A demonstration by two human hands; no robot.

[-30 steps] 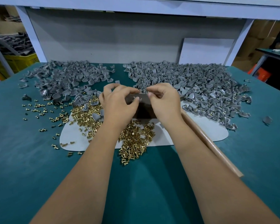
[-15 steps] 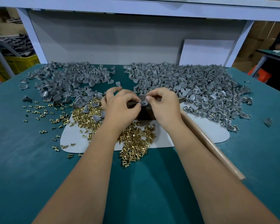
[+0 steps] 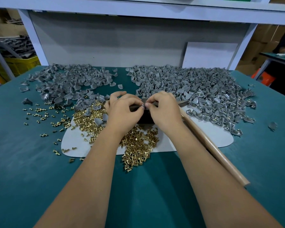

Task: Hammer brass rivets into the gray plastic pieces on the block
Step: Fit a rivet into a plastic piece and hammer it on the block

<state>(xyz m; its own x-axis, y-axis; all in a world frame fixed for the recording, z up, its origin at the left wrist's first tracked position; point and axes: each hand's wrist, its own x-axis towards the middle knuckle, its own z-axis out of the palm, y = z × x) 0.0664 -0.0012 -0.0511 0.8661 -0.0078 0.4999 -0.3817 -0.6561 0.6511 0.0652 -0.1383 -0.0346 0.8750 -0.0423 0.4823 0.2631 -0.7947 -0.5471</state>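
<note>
Fingertips of the left hand [image 3: 123, 111] and right hand [image 3: 164, 111] meet in a tight pinch on a tiny gray piece [image 3: 143, 106] over the dark block [image 3: 145, 118]. Which way the piece points is too small to tell. Brass rivets [image 3: 136, 145] lie just below. The hammer handle [image 3: 212, 145] slants along the table [image 3: 23, 162].

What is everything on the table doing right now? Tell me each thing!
Left hand: pinching a small gray piece over the block.
Right hand: pinching the same piece.
Block: mostly hidden by both hands.
Hammer handle: lying on the table, unheld.
Brass rivets: loose heap.
Gray plastic pieces: two piles.
</note>
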